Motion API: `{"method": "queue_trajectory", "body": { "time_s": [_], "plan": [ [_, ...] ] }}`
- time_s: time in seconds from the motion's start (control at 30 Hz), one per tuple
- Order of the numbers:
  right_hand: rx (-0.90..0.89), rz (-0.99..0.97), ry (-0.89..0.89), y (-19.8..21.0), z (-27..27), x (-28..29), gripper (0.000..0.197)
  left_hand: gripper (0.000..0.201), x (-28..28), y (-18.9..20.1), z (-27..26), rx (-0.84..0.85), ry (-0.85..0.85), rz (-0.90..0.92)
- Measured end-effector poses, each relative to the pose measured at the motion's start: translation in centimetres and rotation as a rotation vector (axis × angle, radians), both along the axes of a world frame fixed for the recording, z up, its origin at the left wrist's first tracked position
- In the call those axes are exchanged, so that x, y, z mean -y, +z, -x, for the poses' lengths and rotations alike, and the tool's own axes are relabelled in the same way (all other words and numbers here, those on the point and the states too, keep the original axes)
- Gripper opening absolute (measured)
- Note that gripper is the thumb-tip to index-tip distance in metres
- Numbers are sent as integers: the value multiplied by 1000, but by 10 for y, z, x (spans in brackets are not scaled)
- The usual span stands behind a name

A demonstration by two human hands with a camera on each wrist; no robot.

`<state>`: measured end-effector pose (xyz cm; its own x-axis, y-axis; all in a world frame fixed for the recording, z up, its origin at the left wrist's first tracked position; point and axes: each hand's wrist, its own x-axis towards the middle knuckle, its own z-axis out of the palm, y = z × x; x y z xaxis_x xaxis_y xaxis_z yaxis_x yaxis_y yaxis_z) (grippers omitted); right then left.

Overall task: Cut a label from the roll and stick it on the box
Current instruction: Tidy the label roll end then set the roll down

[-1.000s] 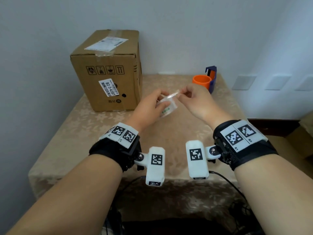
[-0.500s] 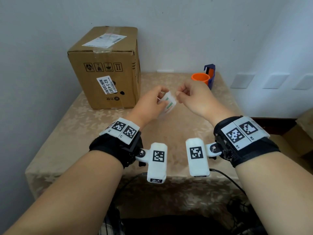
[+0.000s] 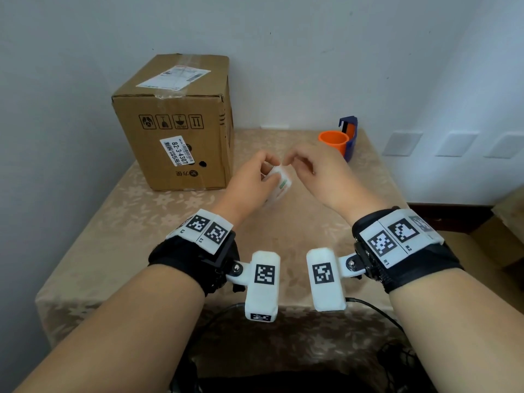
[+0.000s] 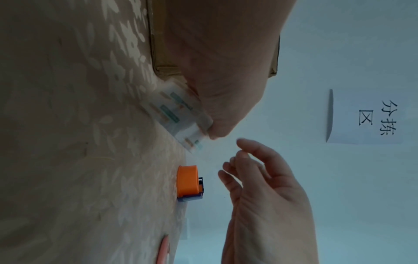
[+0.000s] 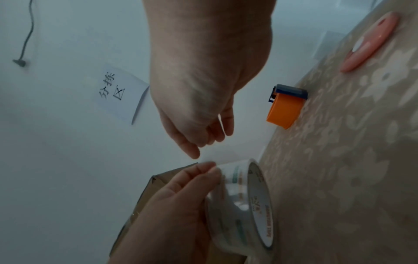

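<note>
Roll (image 3: 279,185) held above tabletop (image 3: 141,236) in left hand (image 3: 249,180), beside box (image 3: 175,123). Left wrist: right hand (image 4: 260,178) holds nothing, fingers loosely curled, just off roll. Right wrist: left fingers (image 5: 199,171) wrap roll; orange dispenser (image 5: 285,109) behind.

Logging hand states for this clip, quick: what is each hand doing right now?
Left hand: grips the label roll, fingers curled round it.
Right hand: holds nothing, fingers loosely curled, fingertips just short of the roll.
</note>
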<state>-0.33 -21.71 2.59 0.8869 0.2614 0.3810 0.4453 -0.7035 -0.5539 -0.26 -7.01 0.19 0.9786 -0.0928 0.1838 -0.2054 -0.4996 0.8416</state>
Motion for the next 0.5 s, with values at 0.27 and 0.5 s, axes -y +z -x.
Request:
{"method": "queue_trajectory", "body": {
  "time_s": [0.27, 0.5],
  "plan": [
    [18, 187, -73, 1, 3, -5, 35, 13, 1, 3, -1, 56, 47, -69],
    [-55, 233, -99, 3, 5, -9, 33, 17, 1, 2, -4, 126, 73, -187]
  ]
}}
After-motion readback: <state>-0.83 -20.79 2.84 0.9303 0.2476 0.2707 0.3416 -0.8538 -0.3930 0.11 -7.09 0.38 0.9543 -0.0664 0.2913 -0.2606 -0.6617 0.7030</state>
